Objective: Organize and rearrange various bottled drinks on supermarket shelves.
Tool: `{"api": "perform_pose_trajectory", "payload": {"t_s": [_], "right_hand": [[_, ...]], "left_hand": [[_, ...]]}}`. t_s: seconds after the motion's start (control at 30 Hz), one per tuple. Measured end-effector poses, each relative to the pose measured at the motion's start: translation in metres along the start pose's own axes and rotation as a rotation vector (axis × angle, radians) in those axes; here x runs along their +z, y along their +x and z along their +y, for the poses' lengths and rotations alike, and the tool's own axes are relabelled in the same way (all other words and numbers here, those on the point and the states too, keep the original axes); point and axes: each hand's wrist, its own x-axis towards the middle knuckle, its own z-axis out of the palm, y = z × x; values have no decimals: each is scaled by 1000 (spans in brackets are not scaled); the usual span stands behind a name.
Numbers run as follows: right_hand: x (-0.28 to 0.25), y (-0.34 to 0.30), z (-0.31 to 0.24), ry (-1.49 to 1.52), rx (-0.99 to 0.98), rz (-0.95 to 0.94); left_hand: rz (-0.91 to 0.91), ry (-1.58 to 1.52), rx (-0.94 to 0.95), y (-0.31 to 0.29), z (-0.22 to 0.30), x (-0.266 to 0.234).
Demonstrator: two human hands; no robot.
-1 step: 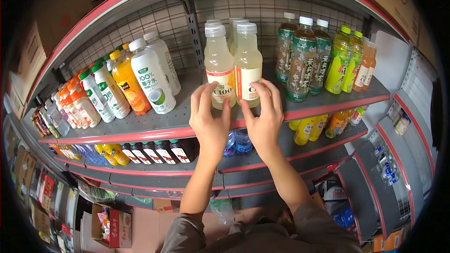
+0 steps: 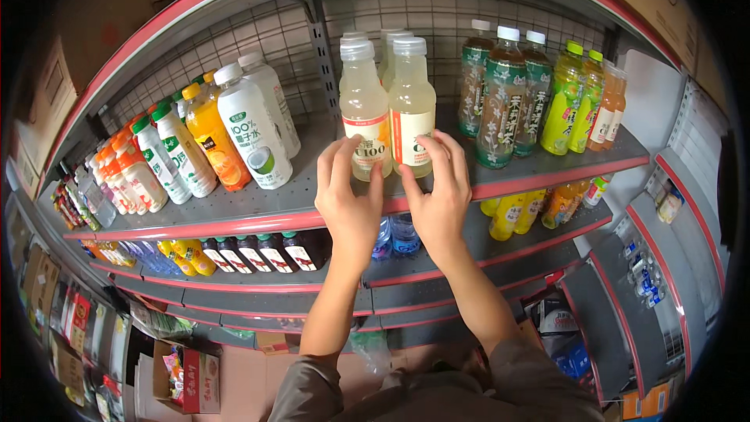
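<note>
Two clear bottles of pale cloudy juice drink stand upright, side by side, at the front of the grey shelf. My left hand [image 2: 349, 199] is closed around the lower part of the left juice bottle [image 2: 364, 98], thumb and fingers on its label. Around the base of the right juice bottle [image 2: 412, 94], my right hand [image 2: 439, 195] has its thumb and fingers curled in the same way. More bottles of the same kind show behind these two, mostly hidden. Both forearms reach up from the lower edge.
Left on the shelf [image 2: 312, 180] stand a white coconut-water bottle [image 2: 256, 129], an orange juice bottle [image 2: 216, 141] and several others. Green-labelled tea bottles [image 2: 501, 105] and yellow-green bottles [image 2: 564, 101] stand right. Lower shelves hold dark bottles [image 2: 298, 253]. An open carton [image 2: 199, 381] sits on the floor.
</note>
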Motion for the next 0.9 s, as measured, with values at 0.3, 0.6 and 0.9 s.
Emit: {"api": "perform_pose_trajectory", "payload": {"t_s": [0.3,0.6,0.9], "right_hand": [[-7,-2,5,16,-9,-45],[-75,-31,6,105,-54,66],[-132,-27,41,22,122,198]], "left_hand": [[18,47,49,-3,1,5],[97,78,165,-16,2,-1],[109,-26,262,-22,48,23]]}}
